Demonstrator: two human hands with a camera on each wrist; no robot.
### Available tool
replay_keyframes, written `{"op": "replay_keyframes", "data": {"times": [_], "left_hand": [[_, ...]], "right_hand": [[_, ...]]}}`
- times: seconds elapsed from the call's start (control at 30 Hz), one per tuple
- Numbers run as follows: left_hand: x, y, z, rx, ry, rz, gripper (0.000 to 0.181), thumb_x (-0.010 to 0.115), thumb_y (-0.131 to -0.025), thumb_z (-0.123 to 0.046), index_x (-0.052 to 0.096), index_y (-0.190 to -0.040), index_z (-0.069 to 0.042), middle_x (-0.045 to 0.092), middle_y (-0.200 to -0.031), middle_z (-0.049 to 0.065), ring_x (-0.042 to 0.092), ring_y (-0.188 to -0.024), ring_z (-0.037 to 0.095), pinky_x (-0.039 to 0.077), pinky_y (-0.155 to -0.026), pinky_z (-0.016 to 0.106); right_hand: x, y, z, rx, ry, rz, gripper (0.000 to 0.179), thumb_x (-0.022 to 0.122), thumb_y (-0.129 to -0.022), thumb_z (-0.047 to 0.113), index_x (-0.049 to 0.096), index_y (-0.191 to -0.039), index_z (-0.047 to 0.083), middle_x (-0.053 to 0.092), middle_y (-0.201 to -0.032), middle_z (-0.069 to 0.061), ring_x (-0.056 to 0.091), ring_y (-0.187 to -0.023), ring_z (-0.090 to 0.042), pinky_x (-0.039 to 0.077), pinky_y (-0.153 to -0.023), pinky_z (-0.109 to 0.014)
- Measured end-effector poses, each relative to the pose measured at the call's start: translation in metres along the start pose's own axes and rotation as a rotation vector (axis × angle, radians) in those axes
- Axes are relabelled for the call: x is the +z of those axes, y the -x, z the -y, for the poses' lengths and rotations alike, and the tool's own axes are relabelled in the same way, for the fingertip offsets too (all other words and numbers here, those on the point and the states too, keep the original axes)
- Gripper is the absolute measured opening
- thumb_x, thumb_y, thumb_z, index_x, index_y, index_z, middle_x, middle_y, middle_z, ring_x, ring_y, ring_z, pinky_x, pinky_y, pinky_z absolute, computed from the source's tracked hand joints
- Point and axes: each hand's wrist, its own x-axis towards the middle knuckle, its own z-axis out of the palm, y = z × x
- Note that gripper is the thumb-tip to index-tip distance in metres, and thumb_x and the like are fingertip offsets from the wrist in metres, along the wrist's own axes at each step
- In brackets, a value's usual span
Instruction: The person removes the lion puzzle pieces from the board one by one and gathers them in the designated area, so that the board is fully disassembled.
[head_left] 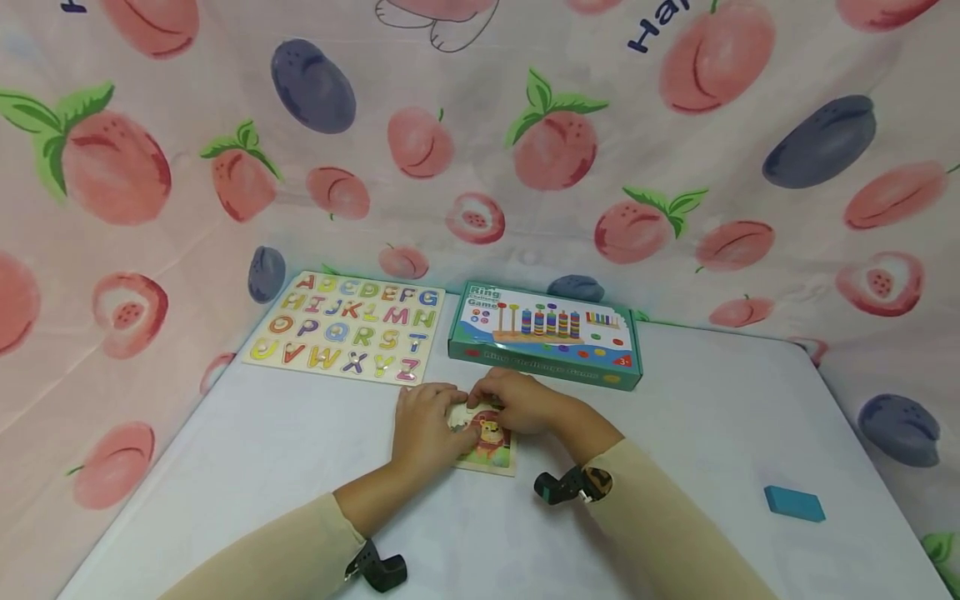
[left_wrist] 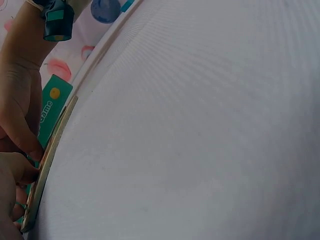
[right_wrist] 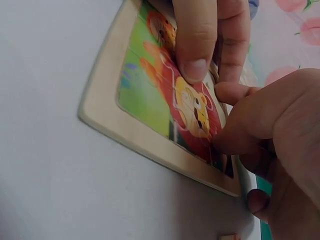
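A small wooden jigsaw puzzle [head_left: 483, 457] with a cartoon animal in red lies at mid-table, and its pale frame [right_wrist: 150, 152] shows in the right wrist view. My left hand [head_left: 431, 423] grips the puzzle's left side, thumb over the picture and fingers around the far edge. From the right, my right hand [head_left: 525, 404] reaches over the upper part with curled fingers. Its thumb and index finger [right_wrist: 232, 92] pinch at a puzzle piece [right_wrist: 212, 112] near the animal's head; how far that piece is seated is hidden. Seen edge-on in the left wrist view, the puzzle [left_wrist: 50, 160] is under both hands.
Behind the hands lie a wooden alphabet board [head_left: 348, 329] on the left and a green ring-game box [head_left: 547, 337] on the right. A blue block [head_left: 795, 503] sits toward the right side of the white-covered table [head_left: 697, 417]. Fruit-print cloth [head_left: 480, 150] hangs behind.
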Motion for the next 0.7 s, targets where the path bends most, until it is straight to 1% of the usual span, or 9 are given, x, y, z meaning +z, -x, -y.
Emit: {"op": "replay_keyframes", "data": {"times": [0.17,0.23,0.33,0.47,0.57,0.7], "left_hand": [[-0.001,0.0006,-0.0008,-0.007,-0.002,0.003,0.046,0.09,-0.079,-0.033,0.079,-0.117,-0.008,0.067,-0.129,0.007,0.051,-0.133,0.033,0.015,-0.126,0.063],[-0.0011,0.0008,-0.0009,-0.013,-0.001,0.007,0.046,0.09,-0.08,-0.033,0.079,-0.117,-0.009,0.067,-0.129,0.007,0.051,-0.134,0.032,0.014,-0.126,0.063],[-0.0011,0.001,-0.0007,-0.018,0.001,0.012,0.047,0.091,-0.08,-0.033,0.079,-0.118,-0.009,0.067,-0.129,0.006,0.051,-0.134,0.032,0.013,-0.127,0.063],[-0.0008,0.0007,-0.0006,-0.009,-0.001,0.004,0.046,0.092,-0.079,-0.032,0.079,-0.116,-0.008,0.068,-0.128,0.007,0.051,-0.133,0.032,0.015,-0.126,0.064],[-0.0007,0.0002,-0.0005,-0.004,-0.003,0.0,0.045,0.091,-0.079,-0.032,0.079,-0.116,-0.008,0.068,-0.128,0.007,0.052,-0.133,0.032,0.015,-0.126,0.064],[-0.001,-0.0001,-0.0004,-0.018,-0.001,0.01,0.046,0.091,-0.08,-0.033,0.079,-0.117,-0.009,0.067,-0.129,0.006,0.051,-0.134,0.031,0.014,-0.127,0.061]], "right_hand": [[0.004,-0.0009,0.0018,0.018,0.001,-0.023,0.029,0.074,-0.094,-0.003,0.075,-0.113,0.018,0.061,-0.11,0.003,0.055,-0.102,-0.017,0.05,-0.096,-0.038],[0.0055,-0.0003,0.0028,0.027,0.012,-0.039,0.029,0.075,-0.092,-0.002,0.075,-0.112,0.02,0.06,-0.111,0.003,0.055,-0.104,-0.017,0.049,-0.098,-0.04],[0.0073,0.0011,0.0042,0.042,0.042,-0.056,0.027,0.076,-0.093,0.002,0.075,-0.111,0.023,0.059,-0.114,0.005,0.055,-0.11,-0.018,0.044,-0.103,-0.045],[0.0083,0.0023,0.0053,0.042,0.084,-0.071,0.027,0.078,-0.093,0.005,0.075,-0.111,0.025,0.059,-0.117,0.006,0.054,-0.115,-0.019,0.039,-0.106,-0.052],[0.0083,0.0027,0.0056,0.038,0.104,-0.085,0.03,0.077,-0.091,0.005,0.074,-0.112,0.026,0.061,-0.118,0.006,0.055,-0.117,-0.021,0.039,-0.107,-0.054],[0.0079,0.0039,0.0048,0.026,0.116,-0.101,0.032,0.078,-0.091,0.006,0.073,-0.114,0.028,0.065,-0.121,0.007,0.056,-0.12,-0.022,0.038,-0.109,-0.056]]}}
